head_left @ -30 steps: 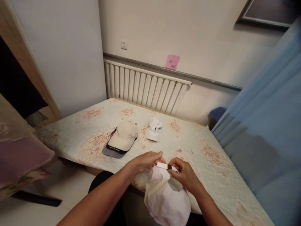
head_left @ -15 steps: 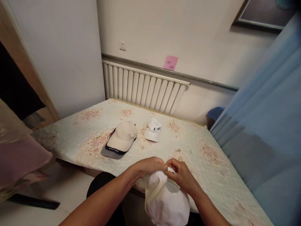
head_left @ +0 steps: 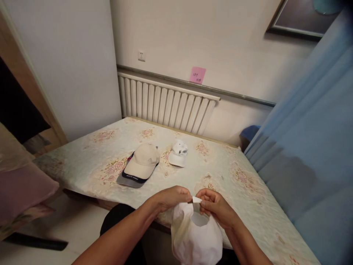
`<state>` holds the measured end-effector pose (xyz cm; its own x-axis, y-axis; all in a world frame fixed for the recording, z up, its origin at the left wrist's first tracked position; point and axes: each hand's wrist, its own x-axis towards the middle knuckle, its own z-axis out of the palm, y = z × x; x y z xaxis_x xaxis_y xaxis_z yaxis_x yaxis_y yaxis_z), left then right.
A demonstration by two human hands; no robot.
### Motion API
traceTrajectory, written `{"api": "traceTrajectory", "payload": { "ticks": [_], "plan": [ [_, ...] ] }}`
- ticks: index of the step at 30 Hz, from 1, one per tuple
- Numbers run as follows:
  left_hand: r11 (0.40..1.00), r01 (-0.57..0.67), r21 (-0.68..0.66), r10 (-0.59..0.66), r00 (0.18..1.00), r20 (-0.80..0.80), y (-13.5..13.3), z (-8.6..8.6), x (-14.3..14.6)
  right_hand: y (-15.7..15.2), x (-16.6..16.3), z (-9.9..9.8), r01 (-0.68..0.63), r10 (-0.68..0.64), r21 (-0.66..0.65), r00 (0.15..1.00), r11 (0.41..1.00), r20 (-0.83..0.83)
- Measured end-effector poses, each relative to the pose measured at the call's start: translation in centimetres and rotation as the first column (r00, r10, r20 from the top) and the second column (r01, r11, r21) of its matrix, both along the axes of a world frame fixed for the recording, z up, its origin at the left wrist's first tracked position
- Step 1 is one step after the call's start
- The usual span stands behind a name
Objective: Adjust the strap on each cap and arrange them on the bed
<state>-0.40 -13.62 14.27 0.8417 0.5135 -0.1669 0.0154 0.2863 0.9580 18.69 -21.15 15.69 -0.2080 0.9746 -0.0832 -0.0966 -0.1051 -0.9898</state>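
Observation:
A white cap [head_left: 195,235] hangs in front of me over the near edge of the bed, its back opening facing up. My left hand [head_left: 171,197] pinches one end of the cap's short white back strap [head_left: 196,200]. My right hand [head_left: 215,206] pinches the other end, fingers curled around it. Farther up the mattress lies a beige cap [head_left: 143,161] stacked on top of dark caps [head_left: 129,178]. A small white cap [head_left: 178,152] sits just right of that stack.
The floral mattress [head_left: 234,173] fills the middle. A white radiator [head_left: 165,105] with a pink note [head_left: 197,75] above it lines the far wall. A blue curtain [head_left: 311,140] hangs at right, a pink pillow [head_left: 22,187] and wooden frame at left.
The strap ends were spread apart a second ago, then brought together; now both hands pinch a shorter stretch of strap. The view has drifted slightly.

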Motion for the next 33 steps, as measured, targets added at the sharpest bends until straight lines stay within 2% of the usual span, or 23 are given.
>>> {"api": "traceTrajectory", "payload": {
  "ticks": [4,8,12,16,19,26,31,33],
  "plan": [
    [0.993,0.039,-0.108,-0.028,0.995,0.099,0.4,-0.6,-0.7,-0.5,1.3,-0.7,-0.058,0.053,-0.061,0.996,0.996,-0.071],
    [0.982,-0.058,-0.178,0.089,0.981,0.174,0.9,-0.9,-1.1,-1.3,1.8,-1.5,-0.088,0.072,-0.134,0.99,0.987,-0.123],
    [0.972,-0.099,-0.212,0.145,0.967,0.21,1.4,-0.3,-1.7,-1.9,2.2,-2.2,-0.106,0.093,-0.178,0.993,0.978,-0.077],
    [0.975,-0.022,-0.221,0.071,0.974,0.215,2.0,0.0,-2.3,-1.5,3.7,-2.4,0.021,-0.042,-0.171,0.992,0.985,-0.122],
    [0.971,0.008,-0.239,0.043,0.977,0.21,2.4,-0.5,-2.6,-0.9,4.5,-1.8,0.111,-0.142,-0.152,0.967,0.982,-0.213],
    [0.949,-0.029,-0.315,0.135,0.937,0.321,2.6,-2.8,-3.2,-0.3,3.6,-0.6,0.194,-0.233,-0.155,0.924,0.969,-0.303],
    [0.949,0.056,-0.31,0.045,0.95,0.309,1.9,-3.5,-3.2,0.0,3.4,-0.4,0.236,-0.277,-0.166,0.913,0.957,-0.301],
    [0.949,0.049,-0.312,0.053,0.949,0.311,1.7,-3.4,-3.1,0.1,3.5,-0.5,0.243,-0.283,-0.166,0.912,0.956,-0.296]
  ]
}}
